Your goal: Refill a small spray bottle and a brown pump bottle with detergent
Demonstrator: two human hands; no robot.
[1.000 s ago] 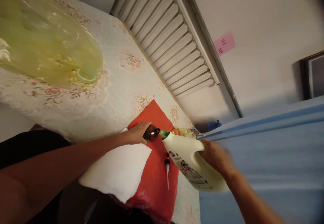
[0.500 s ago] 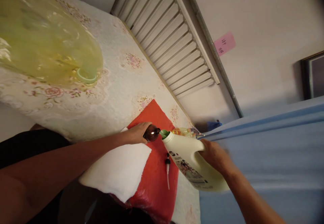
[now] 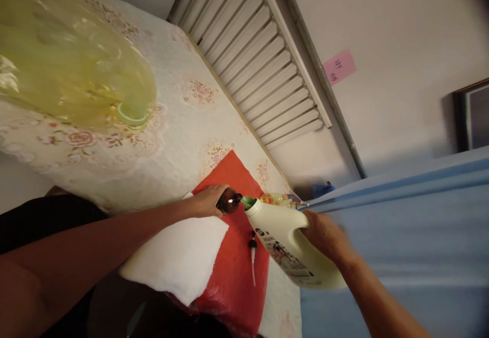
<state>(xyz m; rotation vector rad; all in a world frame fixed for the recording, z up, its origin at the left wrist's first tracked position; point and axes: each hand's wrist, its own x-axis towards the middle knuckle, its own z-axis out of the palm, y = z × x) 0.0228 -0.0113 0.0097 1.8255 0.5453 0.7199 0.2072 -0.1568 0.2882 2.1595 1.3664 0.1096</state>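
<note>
My left hand [image 3: 206, 200] is wrapped round a small brown bottle [image 3: 229, 201] that stands on a red mat [image 3: 233, 272]. My right hand [image 3: 323, 236] grips the handle of a large cream detergent jug [image 3: 286, 246], tilted so its green spout [image 3: 248, 202] is at the brown bottle's mouth. A pump dispenser with its tube [image 3: 252, 256] lies loose on the red mat just below the jug's neck.
A white cloth [image 3: 179, 259] lies over the mat's left part. A big clear yellow-green bottle [image 3: 69, 58] rests on the floral tablecloth [image 3: 179, 134] at upper left. Behind the jug sits a small yellow bottle [image 3: 277, 199]. Slatted shutter, pink note [image 3: 338, 65] and blue fabric [image 3: 401, 236] are on the right.
</note>
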